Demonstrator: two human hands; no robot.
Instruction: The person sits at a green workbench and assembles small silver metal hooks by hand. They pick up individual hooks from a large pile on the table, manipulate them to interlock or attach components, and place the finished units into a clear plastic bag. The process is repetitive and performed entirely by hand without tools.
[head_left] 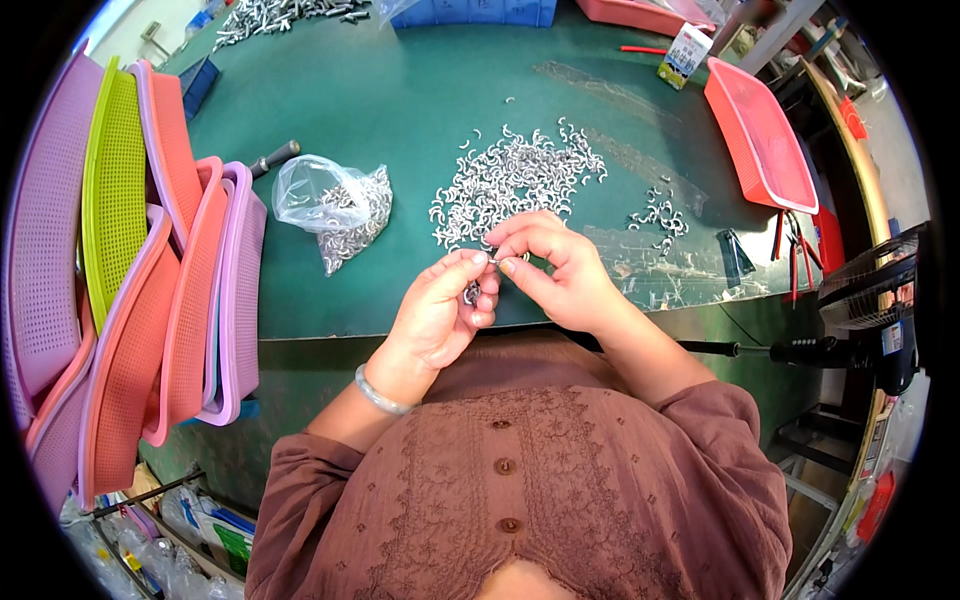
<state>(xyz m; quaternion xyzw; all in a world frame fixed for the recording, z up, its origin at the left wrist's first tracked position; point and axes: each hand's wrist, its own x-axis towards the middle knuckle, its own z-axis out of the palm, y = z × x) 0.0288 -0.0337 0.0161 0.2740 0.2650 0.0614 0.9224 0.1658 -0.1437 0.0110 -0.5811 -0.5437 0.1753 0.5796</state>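
Note:
My left hand point(432, 312) is closed just over the table's near edge, a few small curved metal pieces point(472, 292) showing between its curled fingers. Thumb and forefinger of that hand pinch one tiny metal piece. Opposite it, my right hand point(562, 272) is closed in a pinch, its thumb and forefinger meeting the left fingertips at the same tiny piece. Just beyond both hands spreads a loose pile of silvery curved metal pieces point(515, 180). To the left lies a clear plastic bag point(325, 195), partly filled with similar pieces. A smaller scatter of pieces point(660, 215) lies to the right.
Purple, green and coral perforated baskets point(185, 330) stack along the left. A pink tray point(760, 140), a drink carton point(685, 55) and red-handled pliers point(797, 255) are right. A fan point(870, 290) stands beside the table. A blue bin point(470, 12) and metal rods point(285, 15) lie far back.

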